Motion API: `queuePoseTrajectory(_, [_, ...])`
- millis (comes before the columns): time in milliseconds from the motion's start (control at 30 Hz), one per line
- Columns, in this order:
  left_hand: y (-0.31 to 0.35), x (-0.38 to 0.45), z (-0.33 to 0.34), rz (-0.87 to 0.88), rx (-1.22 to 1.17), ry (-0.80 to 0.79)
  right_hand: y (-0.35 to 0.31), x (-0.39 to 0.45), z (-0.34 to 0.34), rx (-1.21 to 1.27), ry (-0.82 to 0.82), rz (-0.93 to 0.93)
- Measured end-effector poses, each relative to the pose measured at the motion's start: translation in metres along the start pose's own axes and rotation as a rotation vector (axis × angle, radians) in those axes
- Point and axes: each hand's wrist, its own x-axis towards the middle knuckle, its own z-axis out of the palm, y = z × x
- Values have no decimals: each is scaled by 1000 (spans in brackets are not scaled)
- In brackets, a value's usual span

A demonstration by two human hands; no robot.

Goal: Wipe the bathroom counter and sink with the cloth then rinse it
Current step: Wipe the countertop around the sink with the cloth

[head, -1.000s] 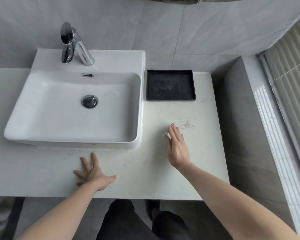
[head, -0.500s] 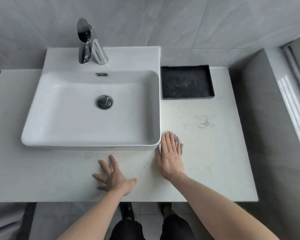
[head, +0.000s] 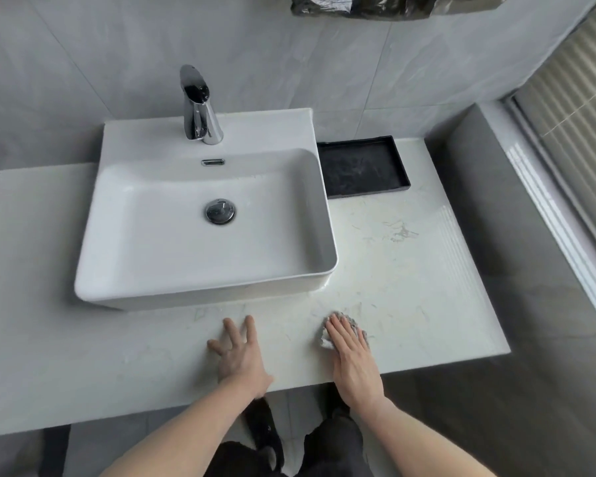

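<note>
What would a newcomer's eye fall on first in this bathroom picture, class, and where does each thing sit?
The big white sink fills the middle of the pale counter, with a chrome tap at its back. A black tray sits just right of the sink, against the wall. Near the counter's front edge, the right hand presses a grey cloth flat, while the left hand rests spread beside it.

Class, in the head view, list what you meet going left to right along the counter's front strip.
Left hand flat on the counter → right hand pressing the cloth → bare marble up to the right edge.
</note>
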Motion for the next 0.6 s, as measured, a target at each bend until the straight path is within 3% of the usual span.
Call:
queuePoseTrajectory(67, [-24, -7, 2, 108, 102, 45, 10, -3, -8, 11, 30, 79])
queuePoseTrajectory(267, [-76, -15, 13, 269, 91, 60, 53, -2, -49, -37, 87, 345])
queuePoseTrajectory(600, [-76, -15, 37, 210, -44, 89, 45, -9, -34, -99, 22, 410])
